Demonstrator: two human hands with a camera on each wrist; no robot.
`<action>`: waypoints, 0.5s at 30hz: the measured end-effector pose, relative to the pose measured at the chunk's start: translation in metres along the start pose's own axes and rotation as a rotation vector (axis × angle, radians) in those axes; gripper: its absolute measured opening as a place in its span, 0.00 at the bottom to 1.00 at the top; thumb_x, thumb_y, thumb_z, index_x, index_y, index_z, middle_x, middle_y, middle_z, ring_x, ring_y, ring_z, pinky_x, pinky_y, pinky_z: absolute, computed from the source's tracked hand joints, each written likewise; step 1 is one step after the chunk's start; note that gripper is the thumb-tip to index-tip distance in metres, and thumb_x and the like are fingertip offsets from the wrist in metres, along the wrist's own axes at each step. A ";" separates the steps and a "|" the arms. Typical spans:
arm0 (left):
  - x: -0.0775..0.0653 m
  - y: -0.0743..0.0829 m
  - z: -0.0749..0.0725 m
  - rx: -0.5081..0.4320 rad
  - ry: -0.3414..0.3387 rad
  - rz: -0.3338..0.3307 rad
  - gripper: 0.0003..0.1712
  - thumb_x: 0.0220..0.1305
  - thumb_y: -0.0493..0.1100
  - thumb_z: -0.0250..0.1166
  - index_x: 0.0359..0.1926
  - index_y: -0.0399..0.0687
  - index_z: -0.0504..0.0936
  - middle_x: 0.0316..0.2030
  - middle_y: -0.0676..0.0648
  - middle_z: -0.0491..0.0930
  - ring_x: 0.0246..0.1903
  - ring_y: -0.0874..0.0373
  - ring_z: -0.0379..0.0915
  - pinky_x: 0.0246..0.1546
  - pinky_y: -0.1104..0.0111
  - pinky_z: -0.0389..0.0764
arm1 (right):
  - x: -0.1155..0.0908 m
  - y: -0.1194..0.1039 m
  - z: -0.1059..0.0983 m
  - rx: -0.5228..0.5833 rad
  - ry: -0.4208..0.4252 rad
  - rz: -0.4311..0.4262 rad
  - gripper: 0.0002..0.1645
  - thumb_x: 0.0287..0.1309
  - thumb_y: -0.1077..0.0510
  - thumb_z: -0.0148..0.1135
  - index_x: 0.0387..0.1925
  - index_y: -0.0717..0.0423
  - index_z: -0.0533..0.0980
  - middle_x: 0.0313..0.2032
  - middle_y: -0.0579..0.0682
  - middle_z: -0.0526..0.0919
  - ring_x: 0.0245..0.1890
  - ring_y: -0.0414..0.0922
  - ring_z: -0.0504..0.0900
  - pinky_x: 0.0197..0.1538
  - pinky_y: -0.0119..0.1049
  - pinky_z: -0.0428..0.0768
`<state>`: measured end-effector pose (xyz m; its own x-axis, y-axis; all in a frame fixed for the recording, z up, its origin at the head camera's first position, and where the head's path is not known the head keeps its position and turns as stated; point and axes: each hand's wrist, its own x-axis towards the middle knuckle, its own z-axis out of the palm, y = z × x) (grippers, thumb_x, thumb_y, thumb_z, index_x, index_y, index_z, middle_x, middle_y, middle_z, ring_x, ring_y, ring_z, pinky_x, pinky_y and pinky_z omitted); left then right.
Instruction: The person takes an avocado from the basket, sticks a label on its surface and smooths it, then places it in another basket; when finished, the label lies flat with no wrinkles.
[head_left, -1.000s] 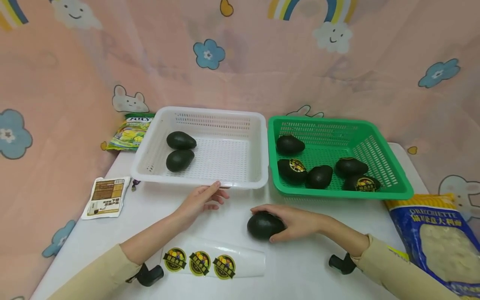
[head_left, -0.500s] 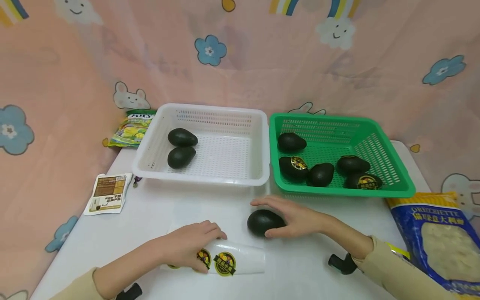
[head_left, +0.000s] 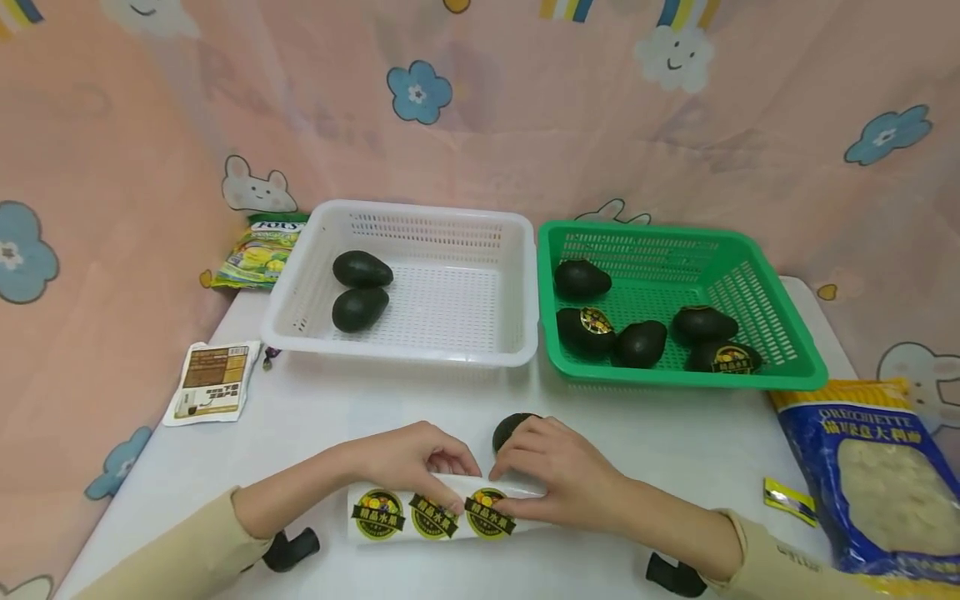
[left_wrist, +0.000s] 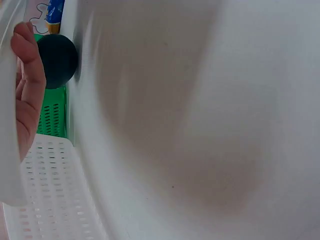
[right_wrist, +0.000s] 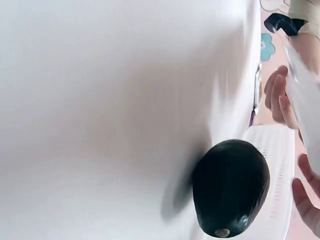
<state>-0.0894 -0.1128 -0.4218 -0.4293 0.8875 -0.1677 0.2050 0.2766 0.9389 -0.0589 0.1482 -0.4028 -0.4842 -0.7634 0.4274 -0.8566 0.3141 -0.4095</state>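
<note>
A white sheet of round fruit stickers (head_left: pixel 435 527), lifted off the table, is between both hands. My left hand (head_left: pixel 408 458) grips its upper edge, thumb on the front and fingers curled behind. At the right-hand sticker, my right hand (head_left: pixel 562 479) pinches the sheet with thumb and fingertips. Just behind the right hand, a dark avocado (head_left: pixel 510 429) rests on the table, partly covered by that hand in the head view. The right wrist view shows this avocado (right_wrist: pixel 230 185) whole, with no sticker visible on it. Part of the sheet (left_wrist: pixel 9 120) borders the left wrist view.
A white basket (head_left: pixel 420 354) at the back holds two plain avocados (head_left: pixel 362 287). Beside it, a green basket (head_left: pixel 682 379) contains several avocados, some stickered. A pasta bag (head_left: pixel 877 475) and a small yellow packet (head_left: pixel 790 502) lie right; a white pouch (head_left: pixel 213 383) and candy bag (head_left: pixel 262 254) left.
My left hand has left the white basket's rim, come down to the sticker sheet and raised it. The right hand has let go of the avocado and moved nearer onto the sheet.
</note>
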 end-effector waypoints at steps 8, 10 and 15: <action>0.004 0.002 0.000 -0.125 -0.029 -0.071 0.18 0.57 0.41 0.73 0.49 0.45 0.83 0.36 0.56 0.85 0.36 0.62 0.82 0.41 0.71 0.80 | -0.006 -0.002 0.002 0.039 0.032 0.036 0.11 0.53 0.48 0.74 0.36 0.41 0.80 0.39 0.32 0.80 0.44 0.34 0.73 0.49 0.25 0.70; 0.005 0.003 0.000 -0.150 -0.025 -0.076 0.19 0.57 0.41 0.73 0.50 0.43 0.83 0.36 0.54 0.85 0.35 0.61 0.82 0.40 0.71 0.80 | -0.007 -0.003 0.002 0.047 0.027 0.048 0.12 0.53 0.48 0.74 0.39 0.42 0.81 0.40 0.33 0.79 0.44 0.34 0.72 0.51 0.26 0.70; 0.007 0.003 0.000 -0.243 -0.025 -0.108 0.19 0.57 0.37 0.72 0.50 0.38 0.82 0.35 0.47 0.85 0.34 0.60 0.81 0.36 0.73 0.79 | -0.007 -0.004 0.004 0.104 0.032 0.042 0.10 0.52 0.53 0.74 0.36 0.42 0.80 0.40 0.34 0.79 0.45 0.35 0.72 0.52 0.26 0.70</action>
<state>-0.0920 -0.1057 -0.4205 -0.4148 0.8673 -0.2751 -0.0588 0.2761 0.9593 -0.0517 0.1498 -0.4078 -0.5264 -0.7320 0.4325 -0.8128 0.2841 -0.5085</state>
